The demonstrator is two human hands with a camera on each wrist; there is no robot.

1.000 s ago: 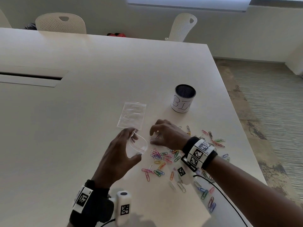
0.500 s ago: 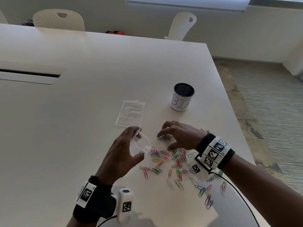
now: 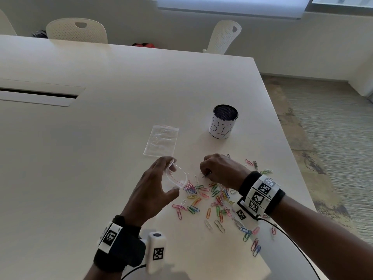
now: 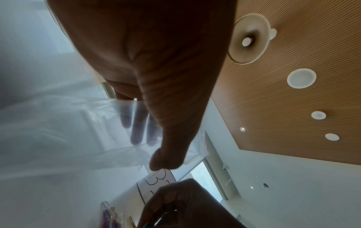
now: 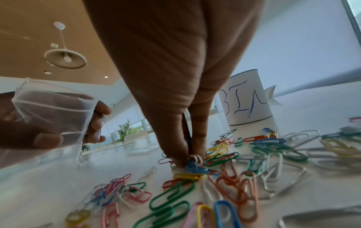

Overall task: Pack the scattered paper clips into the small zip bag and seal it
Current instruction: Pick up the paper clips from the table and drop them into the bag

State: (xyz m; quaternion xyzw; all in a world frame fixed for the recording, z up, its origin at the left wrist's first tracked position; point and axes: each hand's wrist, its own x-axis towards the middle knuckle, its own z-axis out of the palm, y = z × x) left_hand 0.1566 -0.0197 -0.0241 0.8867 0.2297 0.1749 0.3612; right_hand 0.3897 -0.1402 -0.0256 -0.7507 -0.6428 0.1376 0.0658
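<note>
My left hand (image 3: 172,176) holds a small clear zip bag (image 3: 178,179) just above the table, thumb and fingers spreading its mouth towards the right. The left wrist view shows the bag (image 4: 78,131) under my thumb (image 4: 166,154). Several coloured paper clips (image 3: 214,199) lie scattered on the white table (image 3: 101,158), right of the bag. My right hand (image 3: 205,174) is down on the pile's far edge, fingertips pinching a small bunch of blue clips (image 5: 192,165) against the tabletop. The bag (image 5: 52,111) hangs to the left of that pinch.
A second clear zip bag (image 3: 161,141) lies flat beyond my left hand. A white cup marked BIN (image 3: 223,123) stands behind the clips on the right. The table's right edge (image 3: 292,158) runs close to the outer clips. Chairs (image 3: 76,31) stand at the far side.
My right hand has shifted a little right, away from the bag's mouth, and its fingers have closed on clips on the table. The left hand keeps holding the bag spread.
</note>
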